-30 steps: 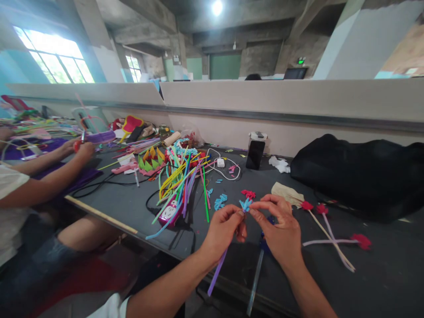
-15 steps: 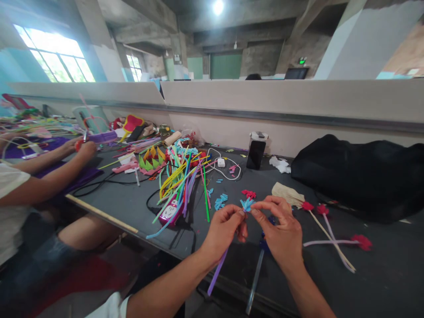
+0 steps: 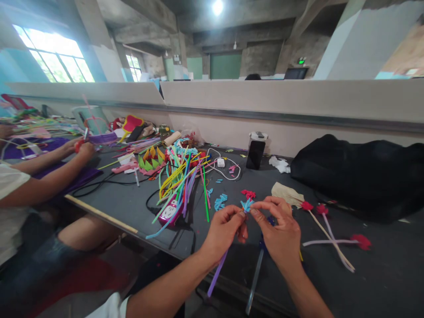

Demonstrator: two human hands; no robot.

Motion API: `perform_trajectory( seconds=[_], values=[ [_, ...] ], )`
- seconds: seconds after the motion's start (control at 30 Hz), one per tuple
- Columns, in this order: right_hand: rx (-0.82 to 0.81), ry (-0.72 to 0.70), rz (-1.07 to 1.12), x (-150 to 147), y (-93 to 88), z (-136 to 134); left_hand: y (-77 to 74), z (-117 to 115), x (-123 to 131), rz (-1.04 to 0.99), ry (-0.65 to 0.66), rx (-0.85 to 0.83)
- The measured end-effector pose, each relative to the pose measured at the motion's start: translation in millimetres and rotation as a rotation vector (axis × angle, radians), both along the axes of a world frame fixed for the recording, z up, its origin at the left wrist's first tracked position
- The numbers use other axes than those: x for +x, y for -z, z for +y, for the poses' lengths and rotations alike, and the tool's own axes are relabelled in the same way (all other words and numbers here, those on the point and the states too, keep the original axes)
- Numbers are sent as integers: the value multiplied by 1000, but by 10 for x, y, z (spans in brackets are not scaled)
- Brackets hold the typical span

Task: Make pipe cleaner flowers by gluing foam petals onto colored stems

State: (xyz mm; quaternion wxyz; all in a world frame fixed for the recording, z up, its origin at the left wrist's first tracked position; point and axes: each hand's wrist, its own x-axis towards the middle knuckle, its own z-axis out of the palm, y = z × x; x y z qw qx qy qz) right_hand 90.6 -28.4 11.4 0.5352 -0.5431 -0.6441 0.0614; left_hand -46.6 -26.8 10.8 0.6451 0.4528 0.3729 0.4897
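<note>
Between finger and thumb, my left hand (image 3: pixel 228 225) pinches a pipe-cleaner flower just below its blue head (image 3: pixel 247 205). Its purple stem (image 3: pixel 217 276) slants down past the table edge. From the other side, my right hand (image 3: pixel 281 234) has thumb and forefinger closed at the blue petals; its other fingers are curled. Beyond the flower lie short blue pieces (image 3: pixel 221 202) and red pieces (image 3: pixel 248 194). Under my right hand, a clear stick (image 3: pixel 255 282) with a dark blue end is partly hidden. Finished-looking red flowers (image 3: pixel 361 241) on pale stems rest to the right.
A pile of coloured pipe cleaners (image 3: pixel 180 176) lies across a purple power strip (image 3: pixel 170 213) at left. A phone (image 3: pixel 255 154) stands upright at the back. At right is a black bag (image 3: pixel 357 176). A co-worker's hand (image 3: pixel 86 151) holds red-handled scissors (image 3: pixel 79 143) further left.
Both my hands stay at the blue flower head, with only slight finger movement. The co-worker's hands at the scissors have shifted slightly left.
</note>
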Motion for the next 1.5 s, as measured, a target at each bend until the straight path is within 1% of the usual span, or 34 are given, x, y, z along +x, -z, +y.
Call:
perform_trajectory(
  seconds=[0.17, 0.43, 0.9, 1.07, 1.23, 1.37, 1.5],
  values=[
    [33, 5, -21, -6, 4, 3, -2, -4, -6, 11, -9, 13],
    [11, 26, -71, 13, -27, -21, 27, -2, 7, 64, -25, 52],
    [54, 33, -95, 0, -43, -22, 24, -7, 12, 124, -39, 76],
    [118, 22, -83, 24, -146, -81, 39, 19, 11, 61, -39, 53],
    [177, 96, -35, 122, -266, -151, 43, 21, -11, -51, 18, -1],
    [172, 100, -50, 169, -273, -161, 24, 10, -22, -124, 42, -25],
    [151, 81, -68, 174, -273, -157, 17, 16, -39, -193, 88, -124]
  ],
)
